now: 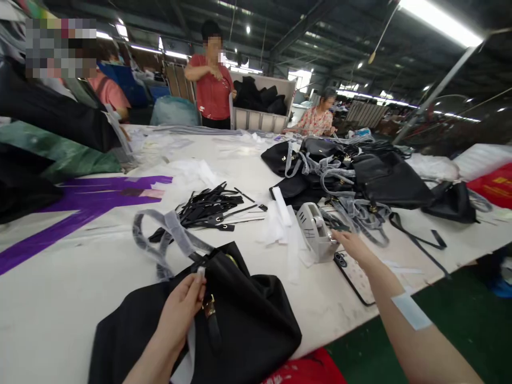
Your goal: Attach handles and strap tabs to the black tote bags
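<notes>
A black handbag (248, 314) lies on the table right in front of me. Its handles (176, 232) are wrapped in translucent film and reach up to the left. My left hand (182, 298) is closed at the base of a handle, with a small white piece between thumb and finger, beside a gold-buckled black strap (212, 322). To the right stands a pale tape dispenser (318, 237) with dark marks on its side. My right hand (352, 245) reaches to its front edge, fingertips pinched at the tape end; the tape itself is hardly visible.
Black straps (212, 208) with buckles are heaped beyond the bag. Several black bags (392, 178) are piled at the right. A phone (356, 277) lies by the dispenser, white strips (286, 213) behind it. Purple tape (112, 192) crosses the left. Co-workers (212, 80) are across the table.
</notes>
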A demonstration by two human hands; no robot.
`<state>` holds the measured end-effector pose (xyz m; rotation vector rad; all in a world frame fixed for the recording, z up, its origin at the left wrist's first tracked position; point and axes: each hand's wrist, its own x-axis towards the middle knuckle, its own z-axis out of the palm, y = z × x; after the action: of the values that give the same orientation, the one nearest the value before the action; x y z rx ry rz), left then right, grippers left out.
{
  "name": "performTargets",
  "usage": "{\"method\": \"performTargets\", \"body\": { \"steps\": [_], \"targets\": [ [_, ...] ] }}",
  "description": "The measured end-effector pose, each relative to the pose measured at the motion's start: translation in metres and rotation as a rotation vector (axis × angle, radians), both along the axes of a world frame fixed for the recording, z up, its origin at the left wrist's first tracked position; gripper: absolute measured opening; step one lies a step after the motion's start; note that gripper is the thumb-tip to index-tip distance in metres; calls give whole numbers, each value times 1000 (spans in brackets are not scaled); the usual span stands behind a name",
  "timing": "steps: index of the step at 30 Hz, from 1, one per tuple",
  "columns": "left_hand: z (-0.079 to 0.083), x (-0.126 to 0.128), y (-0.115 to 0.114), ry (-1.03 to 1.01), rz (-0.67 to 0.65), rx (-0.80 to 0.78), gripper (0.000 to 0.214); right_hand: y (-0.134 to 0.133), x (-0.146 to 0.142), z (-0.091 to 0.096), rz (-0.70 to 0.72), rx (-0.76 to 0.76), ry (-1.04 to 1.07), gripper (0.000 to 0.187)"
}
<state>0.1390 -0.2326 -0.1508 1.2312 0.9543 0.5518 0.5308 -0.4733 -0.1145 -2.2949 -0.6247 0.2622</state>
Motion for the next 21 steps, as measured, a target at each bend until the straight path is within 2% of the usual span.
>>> {"method": "performTargets", "body": {
  "steps": [5,11,14,17,21],
  "targets": [
    [0,0,0,-12,11,-8,51,-1,-3,-16,31,118,124,43],
    [1,-1,0,-12,12,-30,53,-17,-19,-9,-51,250,48,35],
    [-1,-1,0,-9,19,-29,53,-32,-31,-2,-93,195,32,36],
    [-4,-2,2,-10,22,-21,55,-41,-45,-1,-72,99,125,38],
    [-7,-2,4,-12,27,-30,59,-40,-55,-13,-39,177,328,41]
  ]
}}
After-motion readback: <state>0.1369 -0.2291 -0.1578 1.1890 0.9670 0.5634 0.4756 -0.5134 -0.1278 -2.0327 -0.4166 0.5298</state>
